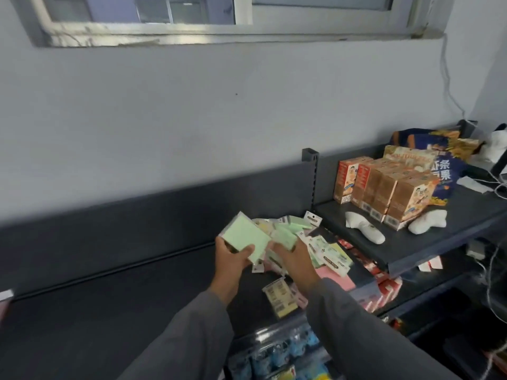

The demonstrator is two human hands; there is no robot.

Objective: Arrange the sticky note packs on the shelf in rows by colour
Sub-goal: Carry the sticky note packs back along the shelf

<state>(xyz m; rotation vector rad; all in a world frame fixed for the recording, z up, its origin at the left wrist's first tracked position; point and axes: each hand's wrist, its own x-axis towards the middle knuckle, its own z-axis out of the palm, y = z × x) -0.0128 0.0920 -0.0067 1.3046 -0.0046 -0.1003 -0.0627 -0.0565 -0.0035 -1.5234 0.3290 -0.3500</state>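
The head camera shows two hands over a dark grey metal shelf (115,305). The left hand (230,259) has its grip closed round one pale green square sticky note pack in clear wrap (245,237), thumb across its lower face, holding it tilted above the shelf. The right hand (295,256) grips a second pale green wrapped pack (283,237), mostly hidden behind the fingers. Both sleeves are grey.

Behind and to the right of the hands, near the shelf's right end, lies a loose heap of sticky note packs (326,250) in green, yellow and pink; they overlap too much to count. One yellow pack with barcode labels (279,297) lies apart near the shelf's front edge, its print too blurred to read.

On the raised dark shelf at the right (411,242) stand about six orange-brown cartons with a cartoon figure (384,193); their lettering is illegible. Two white socks (365,229) lie in front of them. A blue snack bag with large white Chinese characters (441,171) stands behind, partly covered. Goods on the lower shelves are cut off by the bottom edge.
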